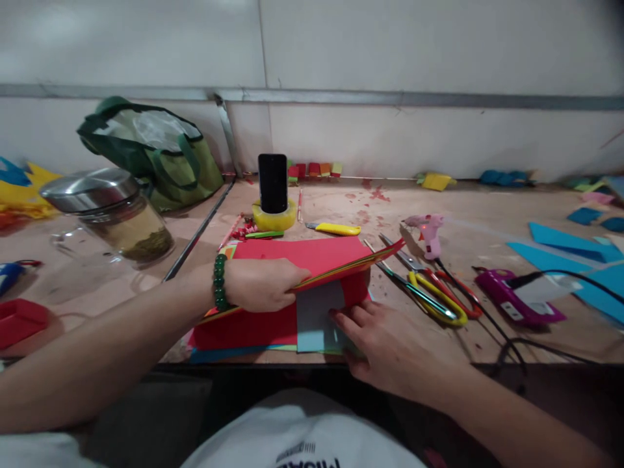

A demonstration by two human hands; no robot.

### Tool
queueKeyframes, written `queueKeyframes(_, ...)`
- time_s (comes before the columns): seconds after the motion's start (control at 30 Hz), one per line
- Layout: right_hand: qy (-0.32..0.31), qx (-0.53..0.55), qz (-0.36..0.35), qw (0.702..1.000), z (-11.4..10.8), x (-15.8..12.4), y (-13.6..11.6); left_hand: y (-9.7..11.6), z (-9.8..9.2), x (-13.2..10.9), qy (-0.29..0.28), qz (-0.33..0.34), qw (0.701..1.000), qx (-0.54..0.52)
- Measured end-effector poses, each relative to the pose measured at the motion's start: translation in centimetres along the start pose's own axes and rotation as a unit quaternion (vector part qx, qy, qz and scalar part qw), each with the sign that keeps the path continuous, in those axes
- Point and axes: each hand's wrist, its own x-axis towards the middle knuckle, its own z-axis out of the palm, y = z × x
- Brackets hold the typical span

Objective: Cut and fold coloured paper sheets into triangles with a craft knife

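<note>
"White panels (390, 45) and a metal rail (414, 99) stand behind a stained table (390, 201). Who is at work?"

"One person, bare-handed. The left hand (266, 284), a green bracelet (220, 283) at its wrist, pinches the raised near edge of a red-topped paper stack (302, 255) between thumb and fingers."

"And the right hand (390, 338)?"

"Just right of and nearer than that grip, thumb and index finger apart, fingertips on a grey card (314, 312). The card lies directly below the lifted stack, over red paper (253, 330) at the table's near edge."

"What containers are pictured?"

"Well left of the grip, a glass mug (110, 227) under a metal lid (92, 188) holds pale liquid, dark leaves (149, 246) gathered at the bottom. Beyond it, still left of the grip, a green bag (195, 179) gapes, clear plastic (163, 128) filling its mouth."

"Straight beyond the grip?"

"A phone (273, 182) propped upright at a yellow tape roll (273, 221), with a yellow knife (336, 229) just right of it."

"Right of the grip?"

"Scissors (439, 300), a pink glue gun (431, 240) and a purple power strip (517, 302) bearing a white adapter (548, 287)."
</note>
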Motion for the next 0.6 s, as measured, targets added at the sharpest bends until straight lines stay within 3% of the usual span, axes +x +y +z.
queueKeyframes(0.17,0.078,-0.028,-0.075,0.994,2.1,0.0,-0.6,0.4,0.5,0.0,-0.003,0.000,1.000,-0.010)
queueKeyframes(0.3,0.103,-0.037,-0.119,0.987,2.2,-0.1,0.2,0.6,0.7,0.1,-0.002,0.002,1.000,-0.005)
queueKeyframes(0.43,0.087,0.026,-0.092,0.992,0.9,-0.2,1.1,0.6,0.6,0.0,0.004,0.003,1.000,0.003)
queueKeyframes(0.6,0.063,0.014,-0.021,0.998,0.4,-0.4,1.8,0.5,0.6,-0.1,0.001,0.011,1.000,-0.007)
